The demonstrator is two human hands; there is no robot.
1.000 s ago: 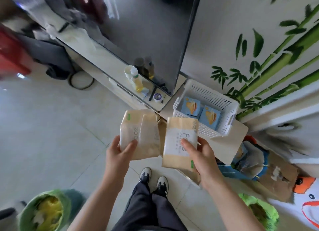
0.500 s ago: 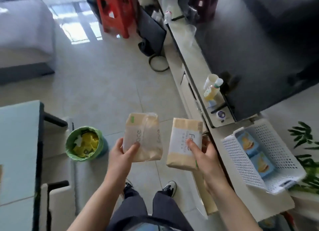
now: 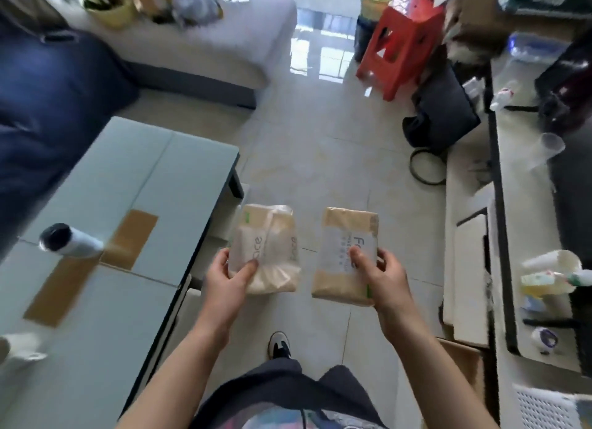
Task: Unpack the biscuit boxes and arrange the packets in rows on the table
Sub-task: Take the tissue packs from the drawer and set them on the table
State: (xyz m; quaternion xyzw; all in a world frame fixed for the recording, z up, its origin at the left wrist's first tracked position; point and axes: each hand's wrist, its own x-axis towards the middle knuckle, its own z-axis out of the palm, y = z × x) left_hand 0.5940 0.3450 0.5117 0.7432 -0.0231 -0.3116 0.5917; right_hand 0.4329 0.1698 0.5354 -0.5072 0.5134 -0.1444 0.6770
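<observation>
Pretty clearly someone's living room: grey sofa [image 3: 198, 38] along the far side, low glass-topped coffee table [image 3: 105, 223], glossy tiled floor [image 3: 320, 159], a red plastic stool [image 3: 400, 44], and a cluttered TV unit [image 3: 474, 236].

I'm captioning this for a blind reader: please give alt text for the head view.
A person stands over a tiled floor holding a tan packet in each hand, left hand on one packet, right hand on the other. A pale green table stands to their left.
</observation>
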